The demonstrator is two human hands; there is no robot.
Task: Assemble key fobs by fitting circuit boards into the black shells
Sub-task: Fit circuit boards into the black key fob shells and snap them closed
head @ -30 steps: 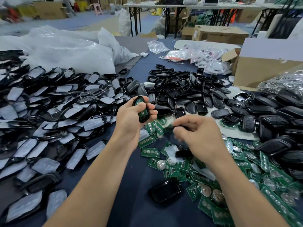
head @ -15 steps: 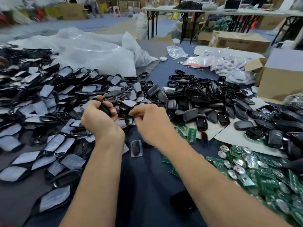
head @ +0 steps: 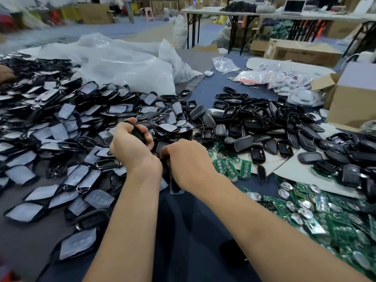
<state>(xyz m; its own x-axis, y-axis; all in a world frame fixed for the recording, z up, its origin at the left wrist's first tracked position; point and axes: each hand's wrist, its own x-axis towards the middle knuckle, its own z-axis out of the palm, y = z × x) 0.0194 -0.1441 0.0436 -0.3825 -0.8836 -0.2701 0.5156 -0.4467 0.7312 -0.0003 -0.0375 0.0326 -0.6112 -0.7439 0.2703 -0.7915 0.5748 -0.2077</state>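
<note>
Find the black shell (head: 139, 132) clamped in the left grip (head: 132, 146), long axis slanting from far left to near right, toward the right grip (head: 187, 162) just beside, curled downward, contents impossible to tell, nearer to the green boards (head: 232, 169).

Left hand (head: 130, 146) grips black shell (head: 138, 132); right hand (head: 188, 162) beside, knuckles up.

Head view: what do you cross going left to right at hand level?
Pile of shells with grey pads → left hand, gripping a shell → right hand → pile of bare black shells → cardboard box.
</note>
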